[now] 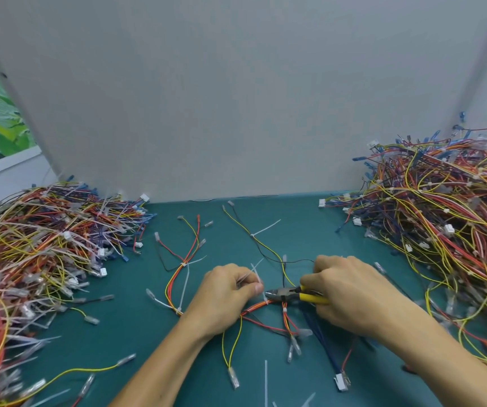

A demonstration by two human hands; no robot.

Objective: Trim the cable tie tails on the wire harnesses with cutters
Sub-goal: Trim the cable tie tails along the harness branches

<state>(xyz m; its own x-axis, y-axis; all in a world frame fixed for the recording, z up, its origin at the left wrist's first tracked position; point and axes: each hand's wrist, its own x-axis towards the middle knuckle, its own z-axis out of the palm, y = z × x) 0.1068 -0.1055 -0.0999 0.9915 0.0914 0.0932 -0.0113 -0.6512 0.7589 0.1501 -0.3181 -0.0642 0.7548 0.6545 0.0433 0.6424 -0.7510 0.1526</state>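
My right hand (pixel 351 292) grips the yellow-handled cutters (pixel 292 295), whose dark jaws point left at a white cable tie tail (pixel 258 276). My left hand (pixel 226 298) pinches that tail where it rises from a red, orange and yellow wire harness (pixel 261 306) lying on the green mat. The jaws sit close to the base of the tail, beside my left thumb. Two more harnesses with long white tie tails lie further back, one in the middle (pixel 185 264) and one to the right of it (pixel 261 232).
A large heap of harnesses (pixel 37 248) fills the left side, and a bigger heap (pixel 442 221) fills the right. Cut white tie tails (pixel 265 380) lie on the green mat (pixel 136 330) near the front. A grey partition (pixel 236 98) stands behind.
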